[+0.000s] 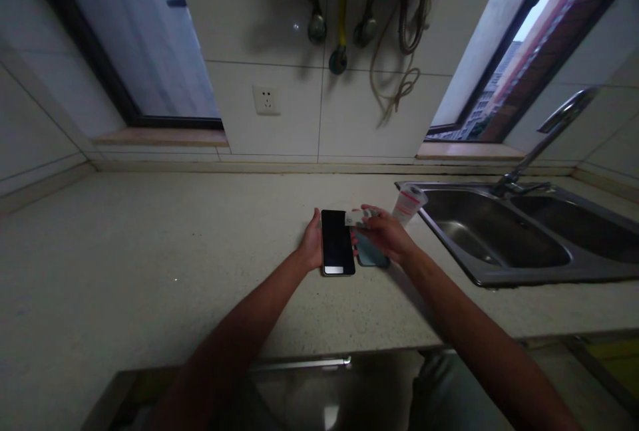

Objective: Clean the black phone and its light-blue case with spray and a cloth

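A black phone (337, 243) lies flat on the pale countertop (150, 251), screen up. My left hand (312, 245) rests against the phone's left edge, fingers curled along it. My right hand (387, 235) hovers at the phone's upper right corner and pinches a small white strip or tab (354, 219) between its fingers. Under my right hand lies a teal, phone-shaped case (370, 256). A white tube with red print (409, 203) stands just behind my right hand, beside the sink.
A steel double sink (499, 235) with a curved tap (549, 132) fills the right side. Tiled wall behind carries a socket (266, 100) and hanging hoses (349, 12). Windows sit at left and right. A dark drawer front runs below the counter edge.
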`<state>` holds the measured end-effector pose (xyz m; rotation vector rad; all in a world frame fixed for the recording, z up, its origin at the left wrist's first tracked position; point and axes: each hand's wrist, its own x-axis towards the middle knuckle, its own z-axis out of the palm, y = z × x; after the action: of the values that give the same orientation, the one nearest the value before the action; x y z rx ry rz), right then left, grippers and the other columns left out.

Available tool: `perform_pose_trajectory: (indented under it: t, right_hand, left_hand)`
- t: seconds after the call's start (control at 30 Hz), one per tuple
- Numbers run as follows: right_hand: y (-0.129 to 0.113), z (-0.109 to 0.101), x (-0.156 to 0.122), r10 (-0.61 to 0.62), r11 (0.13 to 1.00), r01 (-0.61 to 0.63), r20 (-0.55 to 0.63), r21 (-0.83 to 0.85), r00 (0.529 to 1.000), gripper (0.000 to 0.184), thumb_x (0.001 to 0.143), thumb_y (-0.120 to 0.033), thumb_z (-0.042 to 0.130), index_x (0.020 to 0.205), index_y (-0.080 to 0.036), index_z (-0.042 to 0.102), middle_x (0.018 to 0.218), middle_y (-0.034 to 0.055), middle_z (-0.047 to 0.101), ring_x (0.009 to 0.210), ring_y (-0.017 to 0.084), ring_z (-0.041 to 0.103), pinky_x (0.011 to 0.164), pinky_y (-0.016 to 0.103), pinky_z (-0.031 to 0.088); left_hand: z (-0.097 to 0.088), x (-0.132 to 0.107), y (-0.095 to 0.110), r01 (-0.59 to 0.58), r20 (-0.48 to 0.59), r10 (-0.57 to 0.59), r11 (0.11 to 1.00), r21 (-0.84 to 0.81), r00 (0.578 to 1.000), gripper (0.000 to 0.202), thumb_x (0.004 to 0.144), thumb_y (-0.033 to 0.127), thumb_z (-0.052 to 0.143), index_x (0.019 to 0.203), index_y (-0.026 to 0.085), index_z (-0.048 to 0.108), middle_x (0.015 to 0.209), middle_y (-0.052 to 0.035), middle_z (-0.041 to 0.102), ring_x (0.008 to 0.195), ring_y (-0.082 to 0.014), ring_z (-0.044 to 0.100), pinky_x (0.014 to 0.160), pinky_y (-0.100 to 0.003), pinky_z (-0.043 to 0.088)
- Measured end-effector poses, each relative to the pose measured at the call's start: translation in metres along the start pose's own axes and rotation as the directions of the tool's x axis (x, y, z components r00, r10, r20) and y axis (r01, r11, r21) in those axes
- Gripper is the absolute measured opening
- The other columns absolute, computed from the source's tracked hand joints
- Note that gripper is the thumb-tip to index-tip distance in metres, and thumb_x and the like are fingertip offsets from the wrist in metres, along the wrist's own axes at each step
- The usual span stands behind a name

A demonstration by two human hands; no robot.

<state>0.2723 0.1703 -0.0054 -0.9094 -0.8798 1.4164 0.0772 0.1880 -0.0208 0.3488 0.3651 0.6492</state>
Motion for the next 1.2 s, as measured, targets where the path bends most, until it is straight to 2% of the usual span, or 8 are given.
perform_pose_trajectory:
  t: [0.07, 0.17, 0.27, 0.4, 0.7, 0.8, 0.97, 1.2]
  right_hand:
    - [0.005, 0.003, 0.009, -0.236, 0.943, 0.216, -0.052, -0.253, 0.97, 0.044, 0.08, -0.022, 0.068, 0.123, -0.025, 0.059, 0.131, 0.0055, 0.066, 0.12, 0.022, 0.063, 0.111, 0.048, 0.045]
    - [0.011, 0.008, 0.021, -0.492, 0.571, 0.493, 0.207, -0.656, 0.846, 0.049, 0.095, -0.031, 0.05, 0.143, -0.027, 0.048, 0.153, 0.0074, 0.048, 0.143, 0.022, 0.041, 0.122, 0.05, 0.027]
    - [0.021, 0.014, 0.027, -0.344, 0.172, 0.71, 0.633, -0.683, 0.693, 0.052, 0.101, -0.028, 0.037, 0.153, -0.026, 0.037, 0.158, 0.0092, 0.039, 0.149, 0.021, 0.031, 0.124, 0.052, 0.021]
    - [0.034, 0.019, 0.02, -0.11, -0.025, 0.821, 0.818, -0.57, 0.565, 0.052, 0.104, -0.026, 0.035, 0.155, -0.019, 0.033, 0.159, 0.0166, 0.035, 0.151, 0.024, 0.025, 0.122, 0.058, 0.021]
    - [0.024, 0.02, -0.018, 0.038, -0.176, 0.925, 0.937, -0.337, 0.348, 0.061, 0.102, -0.045, 0.044, 0.153, -0.012, 0.036, 0.151, 0.0198, 0.046, 0.149, 0.026, 0.028, 0.124, 0.055, 0.017]
    - [0.025, 0.022, -0.022, 0.058, -0.154, 0.948, 0.955, -0.28, 0.292, 0.059, 0.1, -0.044, 0.049, 0.151, -0.014, 0.04, 0.147, 0.0179, 0.053, 0.147, 0.025, 0.034, 0.124, 0.054, 0.017]
    - [0.027, 0.027, -0.023, 0.066, -0.096, 0.978, 0.979, -0.188, 0.195, 0.05, 0.096, -0.017, 0.044, 0.145, -0.012, 0.048, 0.146, 0.0174, 0.054, 0.145, 0.023, 0.038, 0.121, 0.053, 0.028]
    - [0.027, 0.029, -0.03, -0.04, -0.004, 0.998, 0.997, -0.064, 0.064, 0.037, 0.099, -0.016, 0.045, 0.132, -0.016, 0.06, 0.132, 0.0137, 0.066, 0.131, 0.018, 0.056, 0.115, 0.043, 0.043]
  left_hand:
    - [0.002, -0.001, 0.0, 0.009, -0.024, -0.009, 1.0, -0.015, 1.0, 0.084, 0.088, 0.078, 0.028, 0.118, 0.008, 0.064, 0.094, -0.0209, 0.074, 0.09, -0.0348, 0.071, 0.089, -0.056, 0.05]
    - [0.006, -0.001, -0.001, -0.007, -0.037, 0.006, 0.999, -0.034, 0.999, 0.083, 0.089, 0.077, 0.027, 0.12, 0.009, 0.063, 0.099, -0.0212, 0.073, 0.092, -0.0348, 0.071, 0.09, -0.055, 0.05]
    - [0.008, 0.0, -0.001, -0.06, -0.058, 0.057, 0.997, -0.044, 0.997, 0.079, 0.09, 0.075, 0.027, 0.122, 0.012, 0.064, 0.105, -0.0193, 0.073, 0.097, -0.0341, 0.07, 0.092, -0.051, 0.05]
    - [0.005, 0.003, 0.002, -0.111, -0.099, 0.106, 0.993, -0.049, 0.989, 0.08, 0.09, 0.076, 0.025, 0.122, 0.014, 0.065, 0.107, -0.0162, 0.073, 0.101, -0.032, 0.07, 0.094, -0.046, 0.05]
    - [-0.007, 0.008, 0.004, -0.06, -0.133, 0.058, 0.998, -0.006, 0.989, 0.081, 0.086, 0.08, 0.032, 0.1, 0.009, 0.07, 0.072, -0.0143, 0.072, 0.081, -0.0304, 0.073, 0.074, -0.038, 0.056]
    - [-0.006, 0.007, 0.007, -0.083, -0.126, 0.08, 0.996, -0.014, 0.989, 0.089, 0.085, 0.082, 0.027, 0.105, 0.007, 0.069, 0.085, -0.0198, 0.074, 0.085, -0.0326, 0.073, 0.072, -0.039, 0.057]
    - [-0.005, 0.003, 0.013, -0.173, -0.165, 0.17, 0.985, -0.004, 0.971, 0.09, 0.088, 0.079, 0.02, 0.112, 0.005, 0.066, 0.093, -0.0233, 0.073, 0.088, -0.0353, 0.072, 0.075, -0.045, 0.057]
    - [-0.008, 0.001, 0.013, -0.134, -0.099, 0.134, 0.991, 0.004, 0.986, 0.089, 0.086, 0.081, 0.025, 0.117, 0.008, 0.063, 0.094, -0.0223, 0.072, 0.092, -0.0374, 0.071, 0.08, -0.054, 0.055]
